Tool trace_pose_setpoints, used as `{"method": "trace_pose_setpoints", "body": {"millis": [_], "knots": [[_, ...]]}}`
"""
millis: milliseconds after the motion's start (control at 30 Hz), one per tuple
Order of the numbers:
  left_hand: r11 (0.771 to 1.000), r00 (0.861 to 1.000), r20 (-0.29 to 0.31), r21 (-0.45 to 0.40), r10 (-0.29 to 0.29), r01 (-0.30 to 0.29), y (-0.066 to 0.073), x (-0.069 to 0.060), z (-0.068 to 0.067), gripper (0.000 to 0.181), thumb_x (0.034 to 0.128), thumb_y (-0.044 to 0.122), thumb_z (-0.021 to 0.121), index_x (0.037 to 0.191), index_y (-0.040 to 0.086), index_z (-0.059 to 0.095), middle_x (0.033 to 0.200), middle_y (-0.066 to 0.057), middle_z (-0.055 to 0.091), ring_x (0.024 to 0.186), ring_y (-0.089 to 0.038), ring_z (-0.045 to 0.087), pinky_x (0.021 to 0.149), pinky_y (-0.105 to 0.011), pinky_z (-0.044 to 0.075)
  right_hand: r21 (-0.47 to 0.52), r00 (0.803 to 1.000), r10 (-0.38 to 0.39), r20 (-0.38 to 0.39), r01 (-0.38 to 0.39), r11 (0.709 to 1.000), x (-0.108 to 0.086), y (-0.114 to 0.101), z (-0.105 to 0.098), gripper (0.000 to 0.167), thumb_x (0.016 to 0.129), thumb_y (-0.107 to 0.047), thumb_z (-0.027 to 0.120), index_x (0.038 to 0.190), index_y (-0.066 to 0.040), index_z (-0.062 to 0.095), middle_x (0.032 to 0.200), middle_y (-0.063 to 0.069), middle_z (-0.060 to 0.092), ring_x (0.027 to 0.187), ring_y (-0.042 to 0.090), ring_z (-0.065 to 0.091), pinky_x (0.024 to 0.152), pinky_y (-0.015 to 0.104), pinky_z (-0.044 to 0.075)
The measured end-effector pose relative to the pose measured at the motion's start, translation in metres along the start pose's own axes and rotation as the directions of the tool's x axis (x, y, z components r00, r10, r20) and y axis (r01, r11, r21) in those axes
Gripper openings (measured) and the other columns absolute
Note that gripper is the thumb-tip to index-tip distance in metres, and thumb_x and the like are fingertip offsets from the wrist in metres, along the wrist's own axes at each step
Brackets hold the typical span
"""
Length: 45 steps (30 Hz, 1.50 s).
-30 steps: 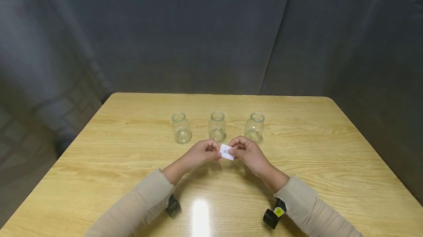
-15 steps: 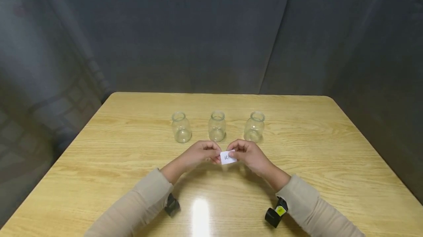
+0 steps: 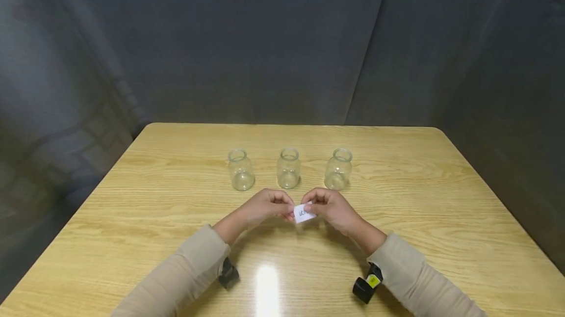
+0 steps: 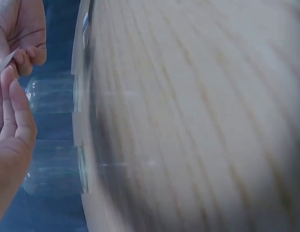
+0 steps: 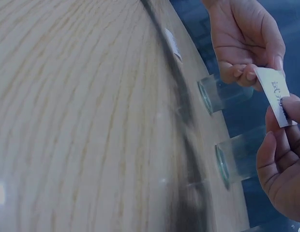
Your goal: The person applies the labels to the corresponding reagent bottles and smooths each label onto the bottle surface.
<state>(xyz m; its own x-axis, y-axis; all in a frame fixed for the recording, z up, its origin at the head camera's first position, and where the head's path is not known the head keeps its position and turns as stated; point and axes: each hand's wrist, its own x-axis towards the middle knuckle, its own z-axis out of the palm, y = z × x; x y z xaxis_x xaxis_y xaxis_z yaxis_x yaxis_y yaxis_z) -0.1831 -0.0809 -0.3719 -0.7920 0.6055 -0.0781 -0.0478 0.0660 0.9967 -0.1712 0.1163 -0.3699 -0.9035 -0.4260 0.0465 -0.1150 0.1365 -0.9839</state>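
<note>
A small white paper slip with dark handwriting is held between the two hands, above the table in front of the jars. My right hand pinches its right part, the thumb lying over some of the writing. At its left edge, my left hand pinches it between thumb and fingers. The right wrist view shows the slip slightly bent, with the left hand at one end and the right hand at the other.
Three clear glass jars stand upright in a row behind the hands: left jar, middle jar, right jar. The wooden table reaches to a dark curtain. A second white slip appears in the right wrist view.
The slip has moved slightly down and its tilt has changed, first levelling and then rising toward its right side. Both hands have kept close together around it; the jars have stayed in place.
</note>
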Motion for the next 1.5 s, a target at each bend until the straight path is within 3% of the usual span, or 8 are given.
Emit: {"method": "trace_pose_setpoints", "body": {"millis": [233, 467, 667, 1000, 1167, 1500], "knots": [[0.998, 0.999, -0.044, 0.055, 0.02, -0.017, -0.002, 0.001, -0.004, 0.014, 0.0815, 0.002, 0.054, 0.086, -0.011, 0.054, 0.074, -0.006, 0.059, 0.071, -0.016, 0.058, 0.074, -0.038, 0.047, -0.058, 0.996, 0.002, -0.091, -0.008, 0.998, 0.002, -0.001, 0.003, 0.015, 0.076, 0.004, 0.058, 0.089, 0.01, 0.053, 0.076, 0.008, 0.054, 0.068, 0.015, 0.05, 0.06, 0.026, 0.046], [1.0, 0.999, -0.049, 0.015, 0.012, -0.011, -0.003, 0.002, -0.005, 0.013, 0.081, 0.001, 0.053, 0.087, -0.011, 0.053, 0.076, -0.006, 0.058, 0.073, -0.015, 0.057, 0.076, -0.037, 0.047, -0.104, 0.979, 0.039, -0.199, -0.061, 0.993, 0.001, 0.0, 0.005, 0.016, 0.074, 0.002, 0.062, 0.086, 0.007, 0.052, 0.077, 0.008, 0.054, 0.069, 0.016, 0.048, 0.057, 0.024, 0.043], [1.0, 0.999, -0.043, 0.001, 0.017, -0.017, -0.003, 0.003, -0.004, 0.015, 0.0815, 0.001, 0.052, 0.089, -0.012, 0.052, 0.076, -0.005, 0.058, 0.073, -0.014, 0.057, 0.075, -0.035, 0.047, -0.152, 0.982, 0.044, -0.184, -0.073, 0.986, 0.0, 0.002, 0.01, 0.017, 0.074, -0.002, 0.064, 0.086, 0.004, 0.054, 0.079, 0.007, 0.056, 0.072, 0.018, 0.052, 0.061, 0.026, 0.045], [0.997, 0.998, -0.063, 0.078, 0.003, 0.002, -0.005, 0.006, -0.001, 0.017, 0.082, 0.007, 0.056, 0.091, -0.008, 0.056, 0.083, -0.005, 0.058, 0.081, -0.017, 0.056, 0.077, -0.032, 0.046, -0.108, 0.99, 0.061, -0.124, -0.074, 0.991, -0.001, 0.005, 0.013, 0.025, 0.075, -0.01, 0.066, 0.094, 0.005, 0.057, 0.089, 0.01, 0.059, 0.079, 0.018, 0.056, 0.07, 0.037, 0.047], [0.991, 0.997, -0.07, 0.136, 0.013, -0.003, -0.004, 0.007, -0.001, 0.018, 0.0808, 0.012, 0.058, 0.09, -0.003, 0.058, 0.085, -0.005, 0.058, 0.082, -0.017, 0.055, 0.078, -0.033, 0.045, -0.099, 0.996, 0.043, -0.075, -0.051, 0.994, -0.001, 0.003, 0.014, 0.03, 0.076, -0.012, 0.065, 0.097, 0.006, 0.054, 0.091, 0.011, 0.058, 0.083, 0.022, 0.055, 0.072, 0.033, 0.047], [0.984, 0.998, -0.06, 0.175, 0.025, -0.014, -0.006, 0.007, 0.0, 0.015, 0.0809, 0.008, 0.058, 0.089, -0.004, 0.059, 0.084, -0.003, 0.058, 0.08, -0.014, 0.053, 0.075, -0.028, 0.045, -0.135, 0.997, 0.032, -0.065, -0.041, 0.99, -0.001, 0.003, 0.017, 0.024, 0.076, -0.009, 0.064, 0.093, 0.003, 0.054, 0.089, 0.009, 0.057, 0.082, 0.021, 0.054, 0.071, 0.029, 0.046]]}}
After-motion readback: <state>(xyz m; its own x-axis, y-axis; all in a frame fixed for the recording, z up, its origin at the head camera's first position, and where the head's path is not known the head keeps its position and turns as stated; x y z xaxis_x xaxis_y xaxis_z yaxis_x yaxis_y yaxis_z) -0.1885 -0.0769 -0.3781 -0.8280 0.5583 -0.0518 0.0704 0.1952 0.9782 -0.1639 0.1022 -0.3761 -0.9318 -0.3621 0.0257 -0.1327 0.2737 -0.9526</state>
